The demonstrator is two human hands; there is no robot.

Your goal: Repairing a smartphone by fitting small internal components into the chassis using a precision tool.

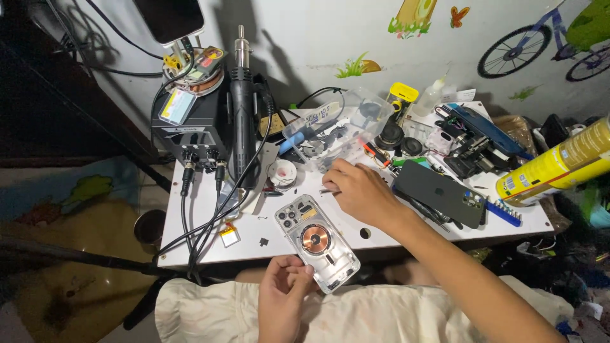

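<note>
On the far left of the white table (210, 244) sits a black box with knobs (190, 130), and its cables (190, 216) hang down over the front edge. A black hot-air tool (241, 121) stands up just beside the box. Near the cables lies a small yellow battery (229, 235). Your left hand (283, 302) is low, in front of the table, and its fingers are closed on the bottom end of an open phone back (316, 242) with a round copper coil in it. The phone back rests on the table edge. Your right hand (359, 190) is just past it, pinching thin tweezers (329, 189) on the table. Farther right lies a dark phone (440, 194), face down, and a yellow spray can (559, 164) lies at the far right.
</note>
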